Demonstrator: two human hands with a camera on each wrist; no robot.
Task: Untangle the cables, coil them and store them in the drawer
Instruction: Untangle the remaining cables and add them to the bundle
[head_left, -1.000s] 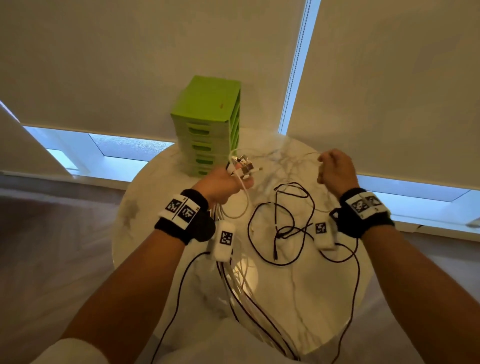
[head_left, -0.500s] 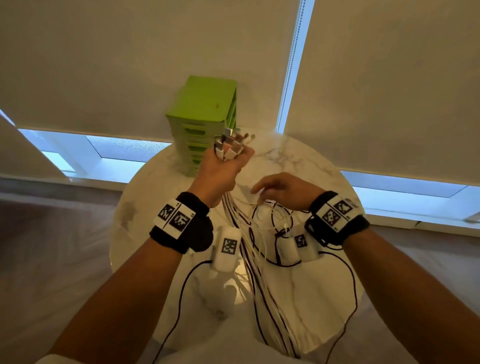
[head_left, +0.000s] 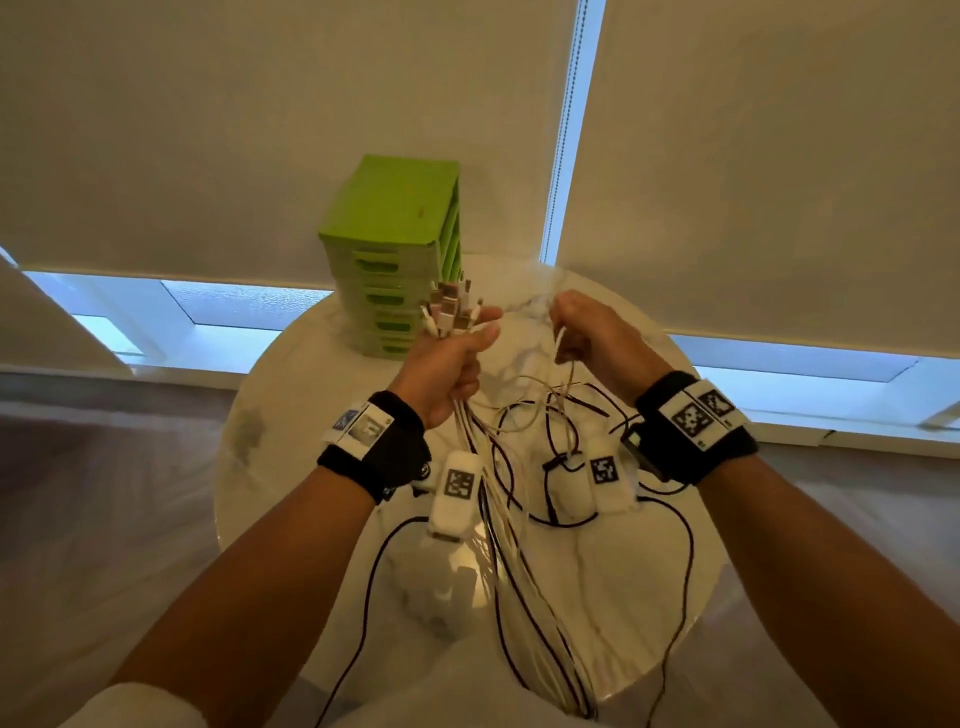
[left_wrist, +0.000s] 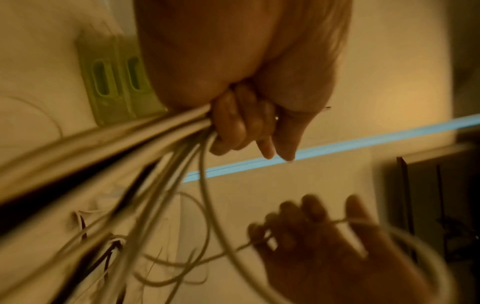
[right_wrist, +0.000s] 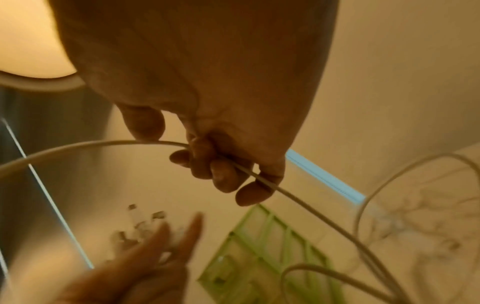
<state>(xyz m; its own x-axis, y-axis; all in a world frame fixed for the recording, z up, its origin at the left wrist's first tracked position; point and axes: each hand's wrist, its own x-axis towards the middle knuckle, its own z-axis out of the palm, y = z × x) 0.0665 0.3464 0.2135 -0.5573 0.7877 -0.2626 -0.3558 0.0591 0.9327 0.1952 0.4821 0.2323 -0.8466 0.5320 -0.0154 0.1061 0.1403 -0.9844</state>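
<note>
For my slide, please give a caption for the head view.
Left hand grips gathered cables; right hand pinches one white cable.

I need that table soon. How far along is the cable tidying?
Early. Done: many plug ends are gathered in the left hand as a cable bundle. In hand: the right hand grips one white cable. Left: black cables sprawl on the marble table, nothing is coiled, and the green drawer unit shows no open drawer.
</note>
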